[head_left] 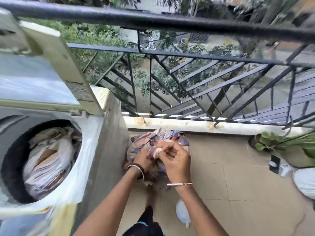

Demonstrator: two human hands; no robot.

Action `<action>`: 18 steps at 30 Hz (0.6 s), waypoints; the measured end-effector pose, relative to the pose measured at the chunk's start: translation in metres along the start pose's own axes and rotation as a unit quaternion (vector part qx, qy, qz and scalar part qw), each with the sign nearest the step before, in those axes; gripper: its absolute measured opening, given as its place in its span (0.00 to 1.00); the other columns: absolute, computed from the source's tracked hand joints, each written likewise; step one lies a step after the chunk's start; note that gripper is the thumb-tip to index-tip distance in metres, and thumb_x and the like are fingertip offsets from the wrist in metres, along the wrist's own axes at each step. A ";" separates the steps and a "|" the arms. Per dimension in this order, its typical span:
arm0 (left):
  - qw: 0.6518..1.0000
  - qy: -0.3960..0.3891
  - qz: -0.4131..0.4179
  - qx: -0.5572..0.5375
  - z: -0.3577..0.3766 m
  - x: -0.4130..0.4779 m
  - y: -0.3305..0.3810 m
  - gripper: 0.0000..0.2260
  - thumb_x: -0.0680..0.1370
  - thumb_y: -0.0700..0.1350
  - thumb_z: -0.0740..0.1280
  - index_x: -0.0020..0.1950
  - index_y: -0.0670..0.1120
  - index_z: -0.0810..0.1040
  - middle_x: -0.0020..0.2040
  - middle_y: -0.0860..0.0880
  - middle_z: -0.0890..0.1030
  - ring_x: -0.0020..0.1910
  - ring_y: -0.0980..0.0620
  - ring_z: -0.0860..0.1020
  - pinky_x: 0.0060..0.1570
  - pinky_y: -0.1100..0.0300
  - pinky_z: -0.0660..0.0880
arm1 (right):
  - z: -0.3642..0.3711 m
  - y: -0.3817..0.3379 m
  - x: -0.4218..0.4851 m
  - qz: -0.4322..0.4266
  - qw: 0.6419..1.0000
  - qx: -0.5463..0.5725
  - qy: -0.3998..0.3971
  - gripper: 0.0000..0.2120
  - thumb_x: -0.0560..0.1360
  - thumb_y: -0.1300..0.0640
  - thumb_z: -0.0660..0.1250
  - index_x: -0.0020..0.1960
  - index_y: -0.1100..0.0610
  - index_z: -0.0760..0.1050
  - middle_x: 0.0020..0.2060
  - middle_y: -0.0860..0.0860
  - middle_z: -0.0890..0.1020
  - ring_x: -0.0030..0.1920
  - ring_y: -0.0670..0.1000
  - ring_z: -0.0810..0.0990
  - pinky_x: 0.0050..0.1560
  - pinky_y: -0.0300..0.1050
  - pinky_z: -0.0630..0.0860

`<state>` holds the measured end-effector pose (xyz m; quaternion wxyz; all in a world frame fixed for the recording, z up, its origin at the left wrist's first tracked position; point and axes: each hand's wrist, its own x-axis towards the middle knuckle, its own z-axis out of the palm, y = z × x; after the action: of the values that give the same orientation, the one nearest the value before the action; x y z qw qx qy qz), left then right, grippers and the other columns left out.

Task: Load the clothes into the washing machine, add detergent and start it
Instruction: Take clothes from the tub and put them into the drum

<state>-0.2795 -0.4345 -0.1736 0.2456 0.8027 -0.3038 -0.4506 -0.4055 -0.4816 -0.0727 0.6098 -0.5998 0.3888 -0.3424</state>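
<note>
**Both hands gathering the floor bundle beside the open washer**

The person is bending over a bundle of clothes (154, 138) lying on the balcony floor, just beside the washing machine (102, 142) at its 3 o'clock side and close under the railing (187, 24). The left hand (142, 159) is digging into the bundle at its 7 o'clock edge, fingers curled into the cloth. The right hand (176, 161) is closing over the bundle from 5 o'clock, its fingers pinching a fold of pale fabric. The lid (34, 79) is standing open, and the drum is already holding a load of washing (47, 159) that is filling it nearly to the rim.

The bundle is looking soft and limp, probably light but bulky, so loose ends are likely to trail or slip free. Scooping from underneath with both hands, rather than pulling on a single fold, is likely the safer hold. It will probably need pressing down into the crowded drum.

A potted plant (276, 143) is sitting at 3 o'clock. A white object (182, 212) is lying under the right forearm; it is too blurred to identify.
</note>
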 end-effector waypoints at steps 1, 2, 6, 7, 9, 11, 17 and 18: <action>0.999 0.034 0.032 -0.010 -0.017 -0.024 0.027 0.27 0.65 0.50 0.59 0.60 0.40 0.78 0.58 0.42 0.81 0.59 0.44 0.79 0.59 0.60 0.72 | -0.005 -0.010 -0.002 -0.019 1.000 -0.006 0.015 0.11 0.69 0.70 0.71 0.37 0.57 0.74 0.36 0.56 0.84 0.38 0.49 0.84 0.43 0.38 0.78; 0.996 0.065 0.051 -0.018 -0.029 -0.039 0.042 0.28 0.65 0.49 0.57 0.61 0.39 0.78 0.57 0.44 0.81 0.57 0.46 0.79 0.55 0.65 0.69 | -0.011 -0.020 -0.006 -0.043 0.998 -0.019 0.030 0.11 0.69 0.70 0.71 0.37 0.57 0.74 0.34 0.54 0.84 0.36 0.48 0.83 0.41 0.37 0.78; 0.980 0.190 0.060 -0.005 -0.072 -0.091 0.079 0.30 0.63 0.50 0.53 0.57 0.35 0.78 0.55 0.33 0.80 0.58 0.35 0.78 0.50 0.51 0.70 | -0.037 -0.035 -0.021 -0.079 0.985 -0.123 0.092 0.09 0.69 0.61 0.73 0.41 0.52 0.75 0.33 0.47 0.82 0.35 0.48 0.82 0.39 0.48 0.80; 0.974 0.216 0.067 0.001 -0.083 -0.106 0.086 0.30 0.63 0.51 0.53 0.55 0.34 0.78 0.54 0.30 0.80 0.56 0.33 0.78 0.46 0.48 0.69 | -0.042 -0.035 -0.027 -0.058 0.983 -0.142 0.098 0.09 0.68 0.60 0.74 0.43 0.51 0.75 0.35 0.47 0.82 0.37 0.49 0.83 0.41 0.50 0.81; 0.961 0.264 0.083 0.003 -0.105 -0.140 0.104 0.30 0.64 0.54 0.55 0.53 0.33 0.78 0.51 0.29 0.79 0.52 0.30 0.78 0.39 0.50 0.67 | -0.054 -0.019 -0.035 0.011 0.977 -0.203 0.067 0.16 0.66 0.56 0.77 0.50 0.50 0.76 0.41 0.48 0.83 0.41 0.49 0.83 0.45 0.47 0.80; 0.945 0.304 0.118 -0.003 -0.123 -0.177 0.126 0.30 0.64 0.58 0.58 0.52 0.36 0.80 0.49 0.30 0.80 0.52 0.31 0.78 0.37 0.54 0.64 | -0.057 -0.005 -0.047 0.055 0.962 -0.267 -0.017 0.29 0.61 0.54 0.79 0.59 0.50 0.72 0.49 0.50 0.82 0.48 0.52 0.81 0.50 0.45 0.78; 0.902 0.368 0.216 -0.063 -0.180 -0.273 0.164 0.24 0.68 0.59 0.69 0.53 0.43 0.82 0.46 0.40 0.84 0.53 0.44 0.81 0.40 0.58 0.73 | -0.040 -0.001 -0.072 0.080 0.941 -0.292 -0.154 0.61 0.55 0.58 0.85 0.77 0.57 0.52 0.66 0.48 0.66 0.71 0.48 0.62 0.60 0.33 0.60; 0.892 0.373 0.237 -0.093 -0.193 -0.290 0.170 0.23 0.67 0.59 0.71 0.54 0.44 0.83 0.49 0.41 0.84 0.55 0.46 0.81 0.45 0.53 0.77 | -0.032 0.000 -0.075 0.068 0.944 -0.282 -0.160 0.64 0.53 0.58 0.86 0.78 0.57 0.49 0.67 0.49 0.65 0.71 0.48 0.61 0.61 0.33 0.60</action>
<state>-0.2753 -0.3237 0.1977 0.5139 0.7897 -0.3272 -0.0724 -0.4682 -0.4299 -0.0673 0.4922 -0.7660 0.4065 -0.0759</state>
